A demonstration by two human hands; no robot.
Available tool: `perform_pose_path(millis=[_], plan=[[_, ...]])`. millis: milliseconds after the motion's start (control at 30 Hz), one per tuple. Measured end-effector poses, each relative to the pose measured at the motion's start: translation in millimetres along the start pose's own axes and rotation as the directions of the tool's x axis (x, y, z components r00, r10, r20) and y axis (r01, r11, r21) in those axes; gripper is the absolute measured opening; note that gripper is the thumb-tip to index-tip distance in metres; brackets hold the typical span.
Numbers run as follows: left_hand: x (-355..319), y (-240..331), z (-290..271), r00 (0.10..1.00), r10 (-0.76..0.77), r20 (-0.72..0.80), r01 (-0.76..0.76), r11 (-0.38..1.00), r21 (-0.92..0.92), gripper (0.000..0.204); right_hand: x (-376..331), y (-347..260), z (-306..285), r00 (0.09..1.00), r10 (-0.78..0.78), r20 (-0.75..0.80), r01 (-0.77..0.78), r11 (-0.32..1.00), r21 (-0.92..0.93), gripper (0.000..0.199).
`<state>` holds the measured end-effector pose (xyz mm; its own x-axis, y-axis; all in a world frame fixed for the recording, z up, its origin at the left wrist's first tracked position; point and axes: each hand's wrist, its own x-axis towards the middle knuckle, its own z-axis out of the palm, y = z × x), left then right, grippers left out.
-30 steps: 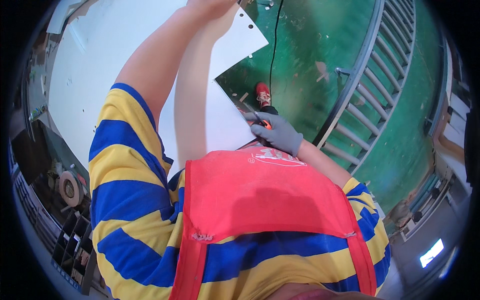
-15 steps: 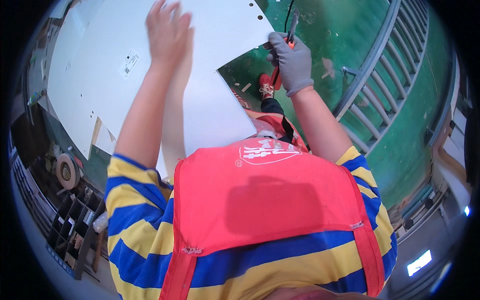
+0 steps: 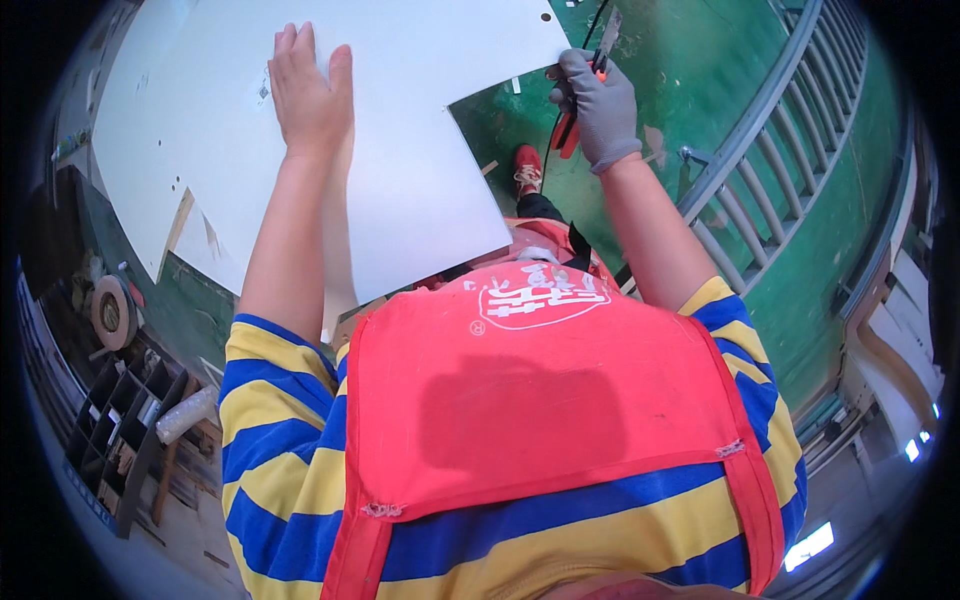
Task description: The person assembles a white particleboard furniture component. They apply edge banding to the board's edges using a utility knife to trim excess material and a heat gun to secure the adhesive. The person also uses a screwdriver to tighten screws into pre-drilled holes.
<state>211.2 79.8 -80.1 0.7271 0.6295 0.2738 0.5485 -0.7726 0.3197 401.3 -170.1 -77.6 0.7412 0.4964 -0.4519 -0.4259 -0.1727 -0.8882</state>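
My bare left hand (image 3: pixel 312 105) lies on a large white panel (image 3: pixel 420 180), palm down and fingers stretched out. Grey-gloved, my right hand (image 3: pixel 604 108) is closed around a utility knife (image 3: pixel 566 138) with a red-orange and black handle. Its blade sticks up past the fingers, pointing away from me. The gloved fingertips are at the panel's right edge, beside a corner; whether they press on it I cannot tell. A notch is cut into the panel's near right side, and a few small dark holes dot its surface.
A grey metal rack with parallel bars (image 3: pixel 775 190) stands on the green floor (image 3: pixel 690 70) to the right. At lower left are a compartment box (image 3: pixel 120 420) and a roll of tape (image 3: pixel 113 312). A red shoe (image 3: pixel 527 168) shows below the panel's notch.
My left hand has shifted left and toward me, and now lies flat over the printed label. The panel sits slightly lower in view. My right hand keeps the knife at the edge.
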Motion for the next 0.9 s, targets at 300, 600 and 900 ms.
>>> perform_pose_path(millis=[300,600,900], plan=[[-98,138,-36,0.673,0.602,0.429,-0.356,0.772,-0.526,0.069,1,-2,-34,0.998,0.057,0.026,-0.057,0.998,-0.012,0.040],[-97,21,-49,0.999,-0.026,0.025,0.027,0.999,-0.018,0.055,-46,-1,-38,0.992,-0.111,0.060,0.124,0.948,-0.293,0.033],[-101,19,-45,0.997,-0.074,0.006,0.074,0.997,0.002,0.058,-65,0,20,0.851,-0.248,0.463,0.505,0.627,-0.593,0.035]])
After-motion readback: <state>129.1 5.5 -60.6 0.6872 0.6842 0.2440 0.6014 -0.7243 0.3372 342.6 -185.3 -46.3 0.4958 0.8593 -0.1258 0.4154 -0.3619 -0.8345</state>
